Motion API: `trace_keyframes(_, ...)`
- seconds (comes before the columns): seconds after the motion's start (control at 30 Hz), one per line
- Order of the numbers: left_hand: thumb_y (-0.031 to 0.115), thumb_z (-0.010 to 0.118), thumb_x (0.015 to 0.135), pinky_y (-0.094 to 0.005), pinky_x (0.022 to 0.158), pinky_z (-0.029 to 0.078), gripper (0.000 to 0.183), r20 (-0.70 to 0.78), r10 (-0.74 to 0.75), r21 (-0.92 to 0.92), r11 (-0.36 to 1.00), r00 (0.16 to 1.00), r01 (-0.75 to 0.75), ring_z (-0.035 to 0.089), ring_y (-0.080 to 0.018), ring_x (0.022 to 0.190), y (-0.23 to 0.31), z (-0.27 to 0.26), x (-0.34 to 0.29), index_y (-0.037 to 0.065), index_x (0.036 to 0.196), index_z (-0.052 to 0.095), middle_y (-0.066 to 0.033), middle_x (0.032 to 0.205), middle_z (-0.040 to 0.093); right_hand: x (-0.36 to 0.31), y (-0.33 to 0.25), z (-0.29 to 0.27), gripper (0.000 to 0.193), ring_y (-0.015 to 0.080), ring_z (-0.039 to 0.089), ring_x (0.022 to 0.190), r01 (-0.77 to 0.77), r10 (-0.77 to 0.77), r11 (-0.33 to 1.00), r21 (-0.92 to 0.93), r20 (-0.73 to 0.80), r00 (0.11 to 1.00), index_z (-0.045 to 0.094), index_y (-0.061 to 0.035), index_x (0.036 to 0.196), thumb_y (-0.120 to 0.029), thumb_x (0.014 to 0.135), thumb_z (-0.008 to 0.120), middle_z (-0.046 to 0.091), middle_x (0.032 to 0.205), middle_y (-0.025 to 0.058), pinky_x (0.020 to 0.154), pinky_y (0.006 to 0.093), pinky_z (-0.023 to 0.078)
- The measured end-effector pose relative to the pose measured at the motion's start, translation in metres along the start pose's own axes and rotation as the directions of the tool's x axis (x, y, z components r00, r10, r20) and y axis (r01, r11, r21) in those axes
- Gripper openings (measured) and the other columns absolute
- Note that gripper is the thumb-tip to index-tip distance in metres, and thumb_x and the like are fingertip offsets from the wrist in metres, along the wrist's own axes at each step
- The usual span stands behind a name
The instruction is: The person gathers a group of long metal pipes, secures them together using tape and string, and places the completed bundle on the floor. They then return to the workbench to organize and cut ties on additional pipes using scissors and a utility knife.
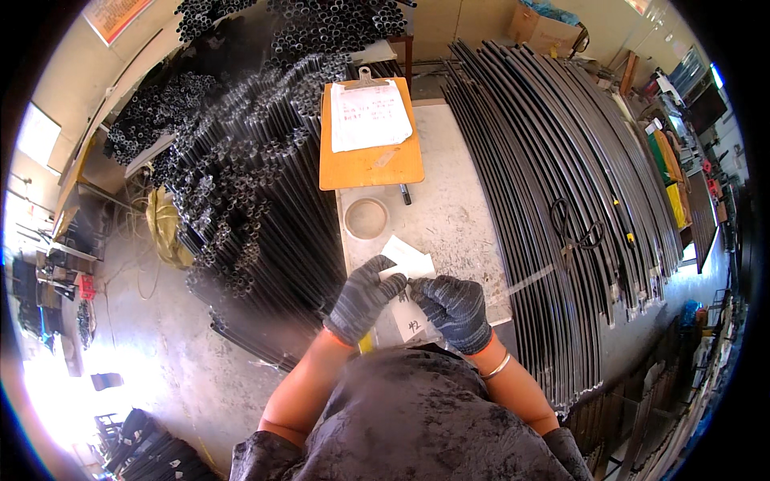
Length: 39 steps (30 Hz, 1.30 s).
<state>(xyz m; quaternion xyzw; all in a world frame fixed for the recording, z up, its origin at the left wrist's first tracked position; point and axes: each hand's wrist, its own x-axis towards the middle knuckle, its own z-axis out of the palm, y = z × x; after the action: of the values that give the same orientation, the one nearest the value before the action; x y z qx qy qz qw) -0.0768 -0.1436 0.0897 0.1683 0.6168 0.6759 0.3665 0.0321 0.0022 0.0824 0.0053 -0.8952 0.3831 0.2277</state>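
Observation:
Both my hands wear grey striped knit gloves and meet close to my body over a pale worktop (pixel 469 192). Between thumb and fingers, my left hand (pixel 359 303) pinches a white paper slip (pixel 411 258). My right hand (pixel 457 311) is curled, its fingertips pinched together on the slip beside the left thumb; the gloves partly hide what lies between them. Below the fingertips, a white paper piece with dark handwriting (pixel 407 322) shows; I cannot tell whether it is part of the same slip. A roll of clear tape (pixel 366 218) lies just beyond my left hand.
A wooden clipboard (pixel 369 171) with written sheets and a black marker (pixel 405 194) lie farther up the worktop. Bundled black tubes (pixel 281 216) are stacked left. Long dark tubes (pixel 529 208) fill the right, with black scissors (pixel 573 228) and a yellow-marked tool (pixel 630 236) on them.

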Motion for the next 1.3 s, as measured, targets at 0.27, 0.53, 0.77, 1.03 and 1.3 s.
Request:
trace_keyframes(0.27,0.016,0.064,0.087,-0.0236,0.072,0.048,0.021,0.093,-0.022,-0.083,0.996,0.995,0.03,0.057,-0.0077,0.08,0.0,-0.003,-0.011,0.002,0.103,0.061,0.0002,0.089,0.064,0.0,0.0,-0.007,0.011,0.0258,0.066,0.071,-0.263,0.263,0.939,0.223,0.033,0.964,0.068,-0.0024,0.09,-0.007,0.08,0.067,0.068,0.084,0.0146,0.064,0.0334,0.052)
trace_keyframes(0.53,-0.007,0.063,0.081,-0.0261,0.071,0.052,0.025,0.013,0.057,0.015,0.998,0.998,-0.057,0.06,-0.0113,0.079,-0.026,0.008,-0.006,-0.001,0.105,0.062,-0.0041,0.089,0.064,-0.002,0.001,-0.011,0.014,0.0272,0.066,0.072,-0.24,0.227,0.946,0.219,0.08,0.971,0.067,0.001,0.091,-0.004,0.078,0.066,0.067,0.082,0.0169,0.066,0.0331,0.052)
trace_keyframes(0.77,-0.005,0.061,0.084,-0.0265,0.067,0.052,0.017,0.073,-0.017,-0.12,0.992,0.997,0.026,0.059,-0.0114,0.074,-0.035,0.004,-0.006,0.0,0.1,0.063,-0.0036,0.084,0.063,0.0,0.0,-0.019,0.011,0.0277,0.066,0.071,-0.316,0.262,0.901,0.298,0.208,0.942,0.066,-0.0024,0.089,-0.01,0.082,0.066,0.066,0.08,0.0153,0.065,0.0331,0.051)
trace_keyframes(1.03,-0.002,0.064,0.084,-0.0243,0.066,0.05,0.013,0.023,0.07,-0.207,0.976,0.997,-0.063,0.057,-0.0091,0.076,-0.028,0.015,-0.008,0.001,0.095,0.058,-0.0008,0.083,0.059,-0.002,0.002,-0.01,0.011,0.0258,0.065,0.069,-0.337,0.311,0.902,0.268,0.136,0.941,0.065,-0.0017,0.089,-0.009,0.081,0.066,0.066,0.08,0.0144,0.064,0.0322,0.05)
trace_keyframes(1.3,-0.005,0.063,0.083,-0.0246,0.068,0.051,0.019,0.114,0.022,-0.178,0.984,0.993,-0.001,0.059,-0.0102,0.077,-0.033,0.008,-0.011,0.0,0.1,0.06,-0.0024,0.087,0.06,-0.003,0.004,-0.012,0.011,0.0233,0.064,0.07,-0.347,0.315,0.894,0.284,0.152,0.937,0.064,-0.0012,0.089,-0.01,0.082,0.066,0.065,0.081,0.0146,0.065,0.0318,0.05)
